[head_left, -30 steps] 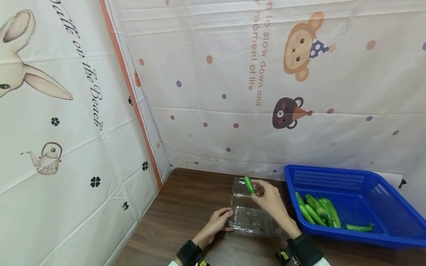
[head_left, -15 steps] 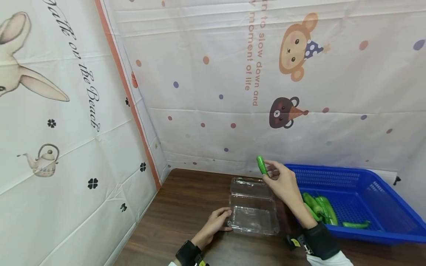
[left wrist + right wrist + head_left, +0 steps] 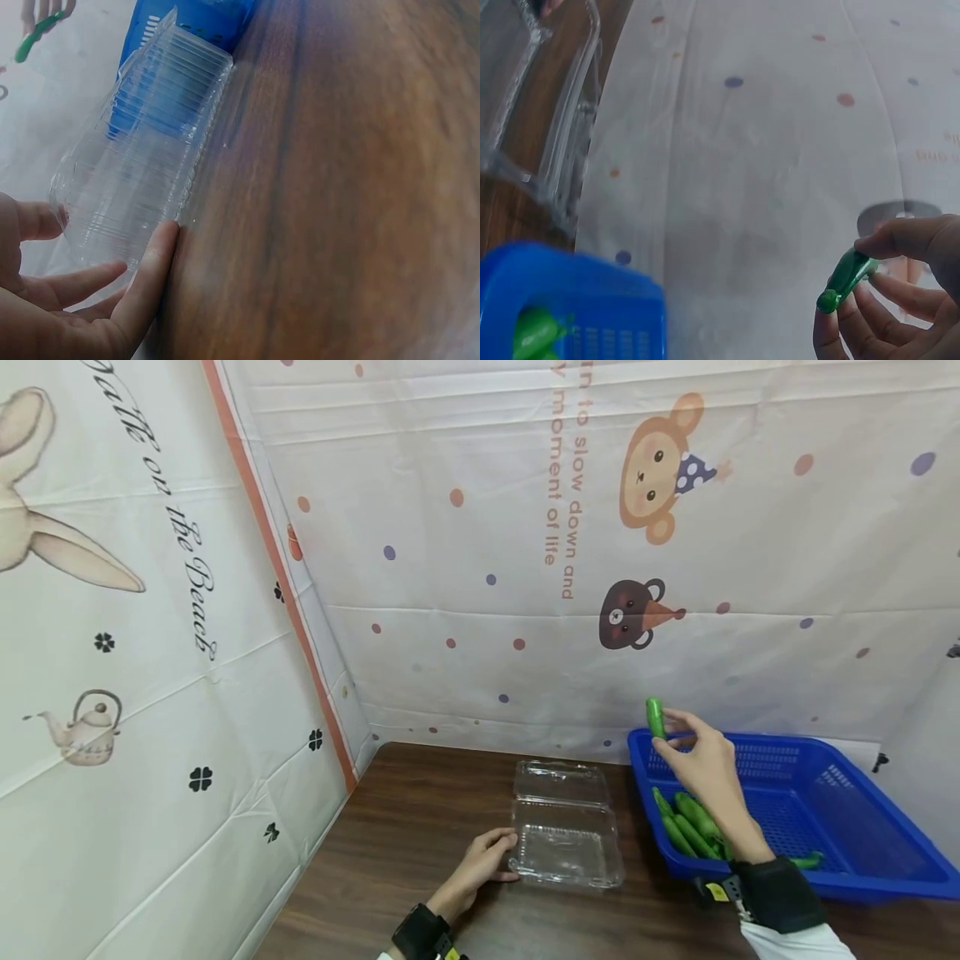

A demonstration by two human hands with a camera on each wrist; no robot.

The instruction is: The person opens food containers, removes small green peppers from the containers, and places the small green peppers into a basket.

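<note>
My right hand [image 3: 703,758] pinches a green pepper [image 3: 656,718] between thumb and fingertips, holding it upright above the near-left part of the blue basket [image 3: 862,793]. In the right wrist view the pepper [image 3: 847,281] shows its blunt end, with several fingers beneath it. My left hand [image 3: 477,870] rests against the left side of a clear plastic clamshell box [image 3: 566,852], which lies opened flat on the table. Up close, the fingers [image 3: 154,270] are spread and fairly straight along the box wall [image 3: 142,172]. Several green peppers [image 3: 690,827] lie at the basket's left side, partly behind my right forearm.
The brown wooden table [image 3: 420,810] meets a printed cloth wall [image 3: 465,677] at the back and another cloth [image 3: 247,760] on the left. The basket's raised rim stands close to the right of the box. One more pepper [image 3: 808,861] lies apart in the basket.
My right hand has carried the pepper from above the clear box up and right to above the basket. The left hand stays at the box. The view has shifted slightly.
</note>
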